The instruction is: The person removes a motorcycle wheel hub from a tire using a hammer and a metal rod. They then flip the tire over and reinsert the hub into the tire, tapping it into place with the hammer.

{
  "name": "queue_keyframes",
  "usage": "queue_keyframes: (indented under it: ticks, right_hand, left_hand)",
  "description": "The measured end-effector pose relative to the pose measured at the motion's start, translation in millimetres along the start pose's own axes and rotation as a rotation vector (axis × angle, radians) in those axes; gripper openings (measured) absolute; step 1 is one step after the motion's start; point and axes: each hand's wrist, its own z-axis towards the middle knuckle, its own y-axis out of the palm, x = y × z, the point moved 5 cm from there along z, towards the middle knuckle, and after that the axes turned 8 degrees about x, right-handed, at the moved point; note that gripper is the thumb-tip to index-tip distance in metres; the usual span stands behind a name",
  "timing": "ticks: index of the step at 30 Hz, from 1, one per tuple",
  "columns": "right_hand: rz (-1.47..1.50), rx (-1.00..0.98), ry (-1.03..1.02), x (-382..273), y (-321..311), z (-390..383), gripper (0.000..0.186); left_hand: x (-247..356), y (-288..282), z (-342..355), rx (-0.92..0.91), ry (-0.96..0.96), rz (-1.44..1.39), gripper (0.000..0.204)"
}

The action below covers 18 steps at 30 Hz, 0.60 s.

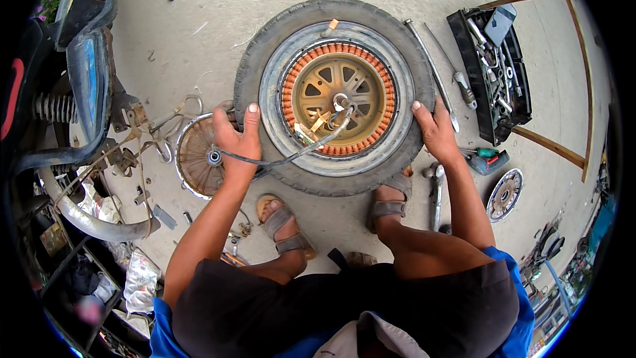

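Between my feet, a wheel with a black tyre (331, 11) faces up, its hub open. A ring of orange-brown copper coils (287, 96) lines the inside around a dull gold spoked centre (317, 89). My left hand (237, 136) grips the tyre's left side, thumb on top and fingers out of sight beneath. On the right side, my right hand (435, 131) holds it likewise. From the axle (342, 101), a dark cable (301, 153) runs across the tyre to my left wrist. A round metal hub cover (194, 159) lies beside my left hand, partly behind it.
At right are a black toolbox (487, 126) of wrenches, a long metal bar (429, 66), a screwdriver (465, 89), a second round cover (505, 195) and a wooden frame (578, 59). A vehicle's body and shock spring (56, 107) stand at left above loose parts.
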Motion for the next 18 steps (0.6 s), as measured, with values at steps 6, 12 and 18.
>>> queue_keyframes:
  ticks: [6, 12, 18]
  right_hand:
    - [-0.022, 0.001, 0.019, -5.5, -1.1, 0.2, 0.061]
    - [-0.024, 0.002, 0.014, -5.5, -0.7, 3.1, 0.063]
    - [-0.052, 0.022, 0.021, -8.5, -1.0, 3.1, 0.065]
  left_hand:
    - [-2.6, 1.8, 1.2, -0.004, 0.013, 0.01, 0.045]
    - [-1.3, 0.9, 4.3, -0.013, 0.005, 0.001, 0.045]
    - [0.5, 1.6, 5.3, -0.015, 0.005, 0.008, 0.047]
